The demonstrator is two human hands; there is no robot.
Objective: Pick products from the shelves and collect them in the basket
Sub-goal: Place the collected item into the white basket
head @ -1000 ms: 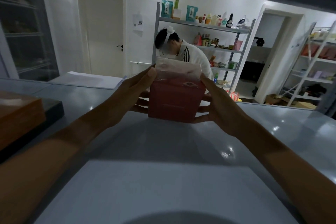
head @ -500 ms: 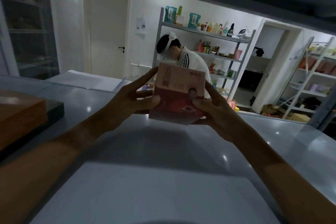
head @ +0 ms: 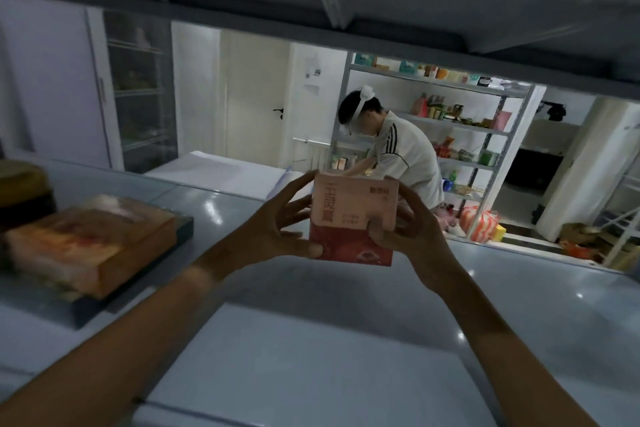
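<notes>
Both hands — left hand [head: 277,232], right hand [head: 408,232] — grip the pink-and-red product box [head: 349,218] above the shelf [head: 311,357]; no basket in sight — collecting remains.

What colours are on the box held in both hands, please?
The box is pale pink on top and dark red below, seen in the head view.
</notes>
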